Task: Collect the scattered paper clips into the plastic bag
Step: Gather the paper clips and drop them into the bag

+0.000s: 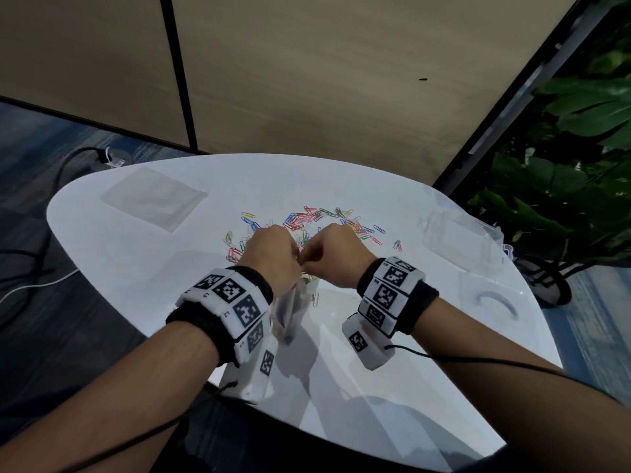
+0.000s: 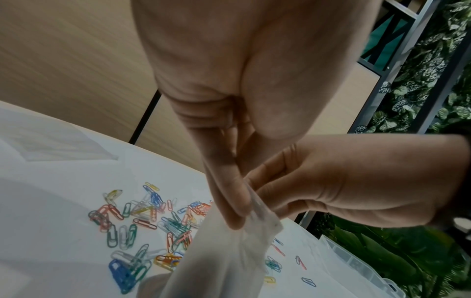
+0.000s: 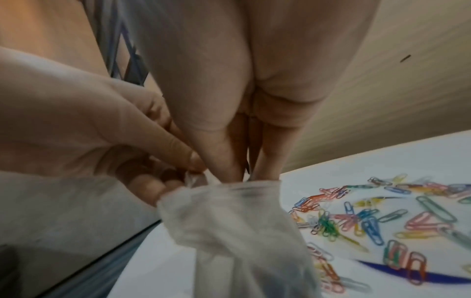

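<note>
A clear plastic bag (image 1: 297, 302) hangs above the white table (image 1: 136, 268), held at its top edge between both hands. My left hand (image 1: 273, 254) pinches the bag's rim (image 2: 254, 217) between thumb and fingers. My right hand (image 1: 331, 250) pinches the same rim from the other side (image 3: 229, 185). The bag (image 3: 229, 231) droops crumpled below the fingers. Coloured paper clips (image 1: 317, 216) lie scattered on the table just beyond the hands; they also show in the wrist views (image 2: 142, 221) (image 3: 382, 221). What is inside the bag cannot be made out.
A flat clear bag (image 1: 153, 198) lies at the table's back left. A clear plastic box (image 1: 461, 240) sits at the right edge, with green plants (image 1: 563, 148) beyond it. Cables (image 1: 44, 281) run over the floor at left. A wood-panel wall (image 1: 307, 80) stands behind.
</note>
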Demonstrator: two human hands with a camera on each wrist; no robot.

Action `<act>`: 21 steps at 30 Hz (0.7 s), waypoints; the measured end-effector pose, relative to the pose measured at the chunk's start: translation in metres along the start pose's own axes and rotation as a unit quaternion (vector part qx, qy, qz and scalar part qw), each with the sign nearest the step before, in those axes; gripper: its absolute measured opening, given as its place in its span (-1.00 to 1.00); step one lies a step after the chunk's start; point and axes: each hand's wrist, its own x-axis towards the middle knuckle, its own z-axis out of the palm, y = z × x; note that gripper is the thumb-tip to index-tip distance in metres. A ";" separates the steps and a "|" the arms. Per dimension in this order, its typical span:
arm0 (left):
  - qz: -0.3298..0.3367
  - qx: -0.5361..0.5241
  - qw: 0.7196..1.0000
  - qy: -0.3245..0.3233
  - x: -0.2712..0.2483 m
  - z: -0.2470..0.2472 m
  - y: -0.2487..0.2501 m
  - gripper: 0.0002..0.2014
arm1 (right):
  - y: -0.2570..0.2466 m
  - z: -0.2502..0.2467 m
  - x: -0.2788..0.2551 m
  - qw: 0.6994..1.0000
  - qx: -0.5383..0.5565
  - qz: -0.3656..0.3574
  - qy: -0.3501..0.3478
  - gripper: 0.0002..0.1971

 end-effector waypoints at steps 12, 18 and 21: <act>-0.001 -0.012 1.000 -0.005 -0.005 -0.008 -0.003 -0.71 | 0.026 -0.036 0.005 0.936 0.302 0.101 -0.151 -0.87; -0.008 -0.027 0.999 -0.017 -0.011 -0.016 -0.010 -0.73 | 0.151 -0.019 0.022 0.915 -0.005 0.404 0.008 -0.45; -0.001 -0.035 0.999 -0.016 -0.014 -0.023 -0.017 -0.73 | 0.169 -0.002 0.029 0.879 -0.215 0.421 -0.064 -0.58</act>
